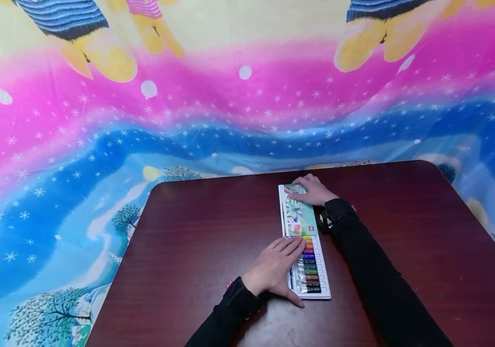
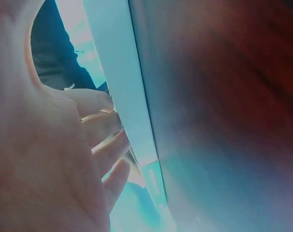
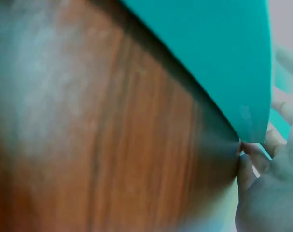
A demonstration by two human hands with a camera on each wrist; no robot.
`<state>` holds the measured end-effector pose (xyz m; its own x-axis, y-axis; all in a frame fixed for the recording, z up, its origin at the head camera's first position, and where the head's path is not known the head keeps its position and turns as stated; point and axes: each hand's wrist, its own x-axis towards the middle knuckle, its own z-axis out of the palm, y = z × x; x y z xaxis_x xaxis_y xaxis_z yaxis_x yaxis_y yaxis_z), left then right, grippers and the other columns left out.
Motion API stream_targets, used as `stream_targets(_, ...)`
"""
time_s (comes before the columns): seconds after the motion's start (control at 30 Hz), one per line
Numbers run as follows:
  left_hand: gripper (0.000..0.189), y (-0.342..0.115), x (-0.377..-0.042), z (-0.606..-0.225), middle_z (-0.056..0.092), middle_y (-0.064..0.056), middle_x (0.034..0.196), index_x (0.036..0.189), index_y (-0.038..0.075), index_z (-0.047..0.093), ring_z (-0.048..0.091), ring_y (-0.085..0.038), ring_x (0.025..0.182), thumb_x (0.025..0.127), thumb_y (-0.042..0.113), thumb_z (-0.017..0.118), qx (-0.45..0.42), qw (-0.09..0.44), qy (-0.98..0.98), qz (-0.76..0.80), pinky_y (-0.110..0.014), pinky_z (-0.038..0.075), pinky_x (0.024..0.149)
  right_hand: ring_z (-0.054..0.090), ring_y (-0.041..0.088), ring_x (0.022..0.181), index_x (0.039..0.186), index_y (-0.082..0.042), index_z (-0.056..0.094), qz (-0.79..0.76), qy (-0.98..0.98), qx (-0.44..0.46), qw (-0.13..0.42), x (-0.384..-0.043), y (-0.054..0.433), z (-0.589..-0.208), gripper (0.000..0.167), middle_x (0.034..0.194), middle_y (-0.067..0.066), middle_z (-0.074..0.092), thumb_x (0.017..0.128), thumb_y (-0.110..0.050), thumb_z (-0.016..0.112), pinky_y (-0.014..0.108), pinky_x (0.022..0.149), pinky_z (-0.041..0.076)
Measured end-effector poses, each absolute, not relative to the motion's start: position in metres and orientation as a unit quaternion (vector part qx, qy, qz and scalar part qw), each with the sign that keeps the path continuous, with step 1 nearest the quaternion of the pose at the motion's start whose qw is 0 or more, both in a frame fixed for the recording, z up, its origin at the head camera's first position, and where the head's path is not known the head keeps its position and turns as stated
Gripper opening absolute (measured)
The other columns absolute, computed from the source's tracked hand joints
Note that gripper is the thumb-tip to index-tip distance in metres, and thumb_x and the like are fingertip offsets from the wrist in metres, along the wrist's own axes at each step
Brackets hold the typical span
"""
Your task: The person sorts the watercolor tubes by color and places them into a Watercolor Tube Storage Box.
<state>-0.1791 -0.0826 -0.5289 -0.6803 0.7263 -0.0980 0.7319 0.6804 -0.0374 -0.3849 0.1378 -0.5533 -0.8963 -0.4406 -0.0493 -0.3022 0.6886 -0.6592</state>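
Note:
A long flat paint set lies lengthwise on the table, its pale green illustrated cover (image 1: 298, 214) over the far part. In the near half, a white tray (image 1: 326, 284) shows a row of coloured paint tubes (image 1: 311, 271). My left hand (image 1: 271, 267) rests over the tubes, fingers extended and spread, thumb by the near end. In the left wrist view its fingertips meet the white side wall (image 2: 122, 72). At the far end my right hand (image 1: 315, 191) grips the cover, thumb on top. The right wrist view shows its fingers bent round the corner of the teal side (image 3: 223, 53).
The dark red-brown table (image 1: 204, 231) extends on both sides of the paint set. A patterned cloth (image 1: 230, 106) hangs behind the table's far edge. Dark bands circle both wrists, and a small black device (image 1: 324, 221) sits under the right one.

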Motion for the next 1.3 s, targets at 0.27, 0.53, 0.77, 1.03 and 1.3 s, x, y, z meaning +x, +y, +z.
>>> stream_targets(0.27, 0.136, -0.084, -0.178, -0.531, 0.03, 0.003, 0.17, 0.167, 0.021, 0.023, 0.03, -0.019, 0.156, 0.061, 0.091, 0.073, 0.393, 0.004, 0.92, 0.005, -0.034, 0.024, 0.128, 0.013, 0.044, 0.156, 0.15, -0.012, 0.048, -0.334, 0.911, -0.205, 0.127, -0.383, 0.14, -0.556, 0.069, 0.166, 0.023, 0.021, 0.099, -0.057, 0.062, 0.06, 0.121, 0.027)
stream_targets(0.53, 0.142, -0.084, -0.175, -0.531, 0.012, -0.002, 0.175, 0.168, 0.016, 0.01, 0.014, -0.027, 0.162, 0.064, 0.088, 0.074, 0.334, 0.051, 0.94, 0.041, -0.039, 0.022, 0.129, 0.023, 0.042, 0.151, 0.149, -0.012, 0.049, -0.32, 0.917, -0.205, 0.122, -0.376, 0.138, -0.552, 0.069, 0.161, 0.022, 0.028, 0.099, -0.056, 0.064, 0.058, 0.119, 0.03)
stream_targets(0.77, 0.142, -0.081, -0.172, -0.531, 0.012, -0.005, 0.175, 0.168, 0.012, 0.009, 0.016, -0.024, 0.161, 0.066, 0.089, 0.072, 0.293, 0.081, 0.952, 0.04, -0.038, 0.024, 0.128, 0.039, 0.034, 0.131, 0.147, -0.01, 0.053, -0.296, 0.925, -0.219, 0.095, -0.369, 0.137, -0.544, 0.066, 0.144, 0.016, 0.045, 0.098, -0.052, 0.067, 0.052, 0.108, 0.039)
stream_targets(1.03, 0.142, -0.079, -0.169, -0.532, 0.015, -0.006, 0.174, 0.168, 0.011, 0.009, 0.025, -0.023, 0.159, 0.067, 0.088, 0.072, 0.285, 0.081, 0.954, 0.041, -0.037, 0.029, 0.126, 0.042, 0.031, 0.126, 0.146, -0.011, 0.056, -0.275, 0.931, -0.225, 0.084, -0.369, 0.138, -0.548, 0.067, 0.14, 0.012, 0.049, 0.097, -0.056, 0.067, 0.049, 0.105, 0.04)
stream_targets(1.3, 0.132, -0.08, -0.171, -0.533, 0.018, -0.013, 0.173, 0.166, 0.006, 0.014, 0.041, -0.023, 0.151, 0.075, 0.082, 0.071, 0.265, 0.07, 0.96, 0.057, -0.035, 0.04, 0.119, 0.046, 0.031, 0.121, 0.144, -0.007, 0.059, -0.28, 0.924, -0.245, 0.087, -0.365, 0.138, -0.548, 0.066, 0.133, 0.013, 0.053, 0.096, -0.053, 0.069, 0.05, 0.104, 0.042)
